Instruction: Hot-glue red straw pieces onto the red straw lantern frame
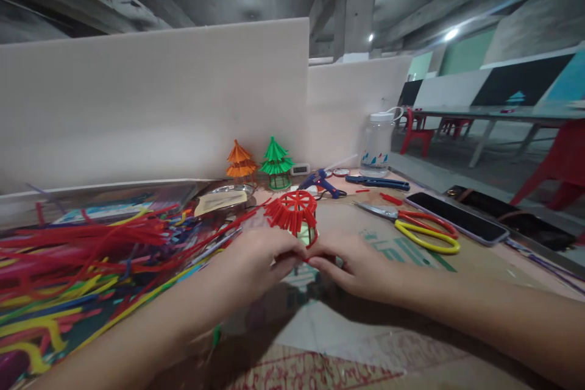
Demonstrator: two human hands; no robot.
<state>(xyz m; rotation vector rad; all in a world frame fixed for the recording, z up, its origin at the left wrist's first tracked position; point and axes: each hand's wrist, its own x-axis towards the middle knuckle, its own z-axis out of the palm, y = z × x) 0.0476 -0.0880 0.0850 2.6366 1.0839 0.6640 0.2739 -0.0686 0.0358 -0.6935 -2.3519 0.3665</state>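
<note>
My left hand (272,253) and my right hand (350,263) meet at the middle of the table, fingertips pinched close together. A small bit of red pipe cleaner (306,259) shows between them; the fingers hide most of it. Just beyond the fingertips stands a little red pavilion model (292,210), with a fringed roof and an open ring on top. Farther back are an orange tiered-roof model (241,161) and a green one (276,161), both upright.
Many coloured pipe cleaners (91,244) lie heaped at left. A metal dish (249,195) and a blue glue gun (320,181) sit behind. Rightward are scissors (427,234), a phone (457,218), a blue cutter (377,182) and a water bottle (377,143).
</note>
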